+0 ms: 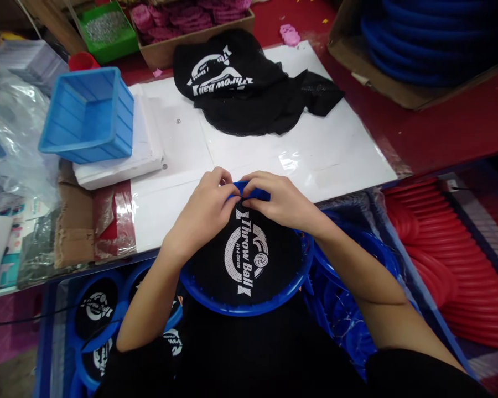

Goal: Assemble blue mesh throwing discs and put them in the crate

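Both hands (249,207) pinch a "Throw Ball" net disc (245,265).

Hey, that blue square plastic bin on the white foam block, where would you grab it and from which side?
Probably by the top rim of the blue square plastic bin, coming from above. It sits upright with its mouth open on the white foam block, so a thin wall edge is free to pinch. The near wall seems handiest, facing the left hand and right hand.

I count 1 blue plastic tub (87,113), 1 green plastic tray (108,30), 2 open brown cardboard boxes (166,50) (398,91).
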Motion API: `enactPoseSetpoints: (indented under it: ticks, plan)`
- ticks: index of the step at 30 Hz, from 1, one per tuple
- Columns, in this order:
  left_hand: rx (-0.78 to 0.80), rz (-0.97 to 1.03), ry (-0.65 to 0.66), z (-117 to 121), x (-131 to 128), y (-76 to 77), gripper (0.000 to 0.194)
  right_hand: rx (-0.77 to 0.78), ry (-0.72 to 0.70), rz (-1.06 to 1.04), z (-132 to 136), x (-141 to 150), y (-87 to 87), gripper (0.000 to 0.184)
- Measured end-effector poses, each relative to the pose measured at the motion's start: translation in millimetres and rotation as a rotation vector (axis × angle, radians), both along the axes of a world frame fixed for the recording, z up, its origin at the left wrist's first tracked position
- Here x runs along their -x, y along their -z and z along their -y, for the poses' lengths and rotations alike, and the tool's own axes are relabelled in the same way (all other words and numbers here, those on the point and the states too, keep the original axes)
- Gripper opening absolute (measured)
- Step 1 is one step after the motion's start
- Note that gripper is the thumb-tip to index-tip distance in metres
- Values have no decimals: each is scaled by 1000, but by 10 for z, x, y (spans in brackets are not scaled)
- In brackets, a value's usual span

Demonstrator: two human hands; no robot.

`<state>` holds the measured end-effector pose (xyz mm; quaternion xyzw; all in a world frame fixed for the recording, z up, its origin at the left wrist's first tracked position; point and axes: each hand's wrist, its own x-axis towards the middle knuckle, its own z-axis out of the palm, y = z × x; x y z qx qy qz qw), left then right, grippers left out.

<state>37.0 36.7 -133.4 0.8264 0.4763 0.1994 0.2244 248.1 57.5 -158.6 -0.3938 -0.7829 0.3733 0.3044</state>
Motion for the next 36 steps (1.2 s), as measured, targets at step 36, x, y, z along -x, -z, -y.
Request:
enactPoseSetpoints:
  ticks: [36]
  plan:
    - [127, 134, -162, -40, -18, 237, 9, 115, 138, 187, 18, 128, 67, 6]
